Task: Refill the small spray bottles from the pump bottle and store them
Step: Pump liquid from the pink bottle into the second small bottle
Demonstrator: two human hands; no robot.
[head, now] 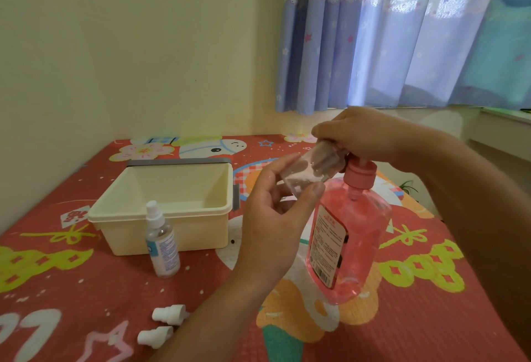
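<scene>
Red mat (431,318) (curtains (388,45) behind) — left hand (273,226) grips spray bottle (310,167), right hand (370,137) pump bottle (353,232).

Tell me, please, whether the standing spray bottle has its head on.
On: a white spray head tops the upright spray bottle.

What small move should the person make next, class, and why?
Probably press the pump down with the right hand that grips it. The left hand holds the small clear bottle, seemingly almost empty, tilted with its mouth towards the pump of the pink pump bottle.
</scene>
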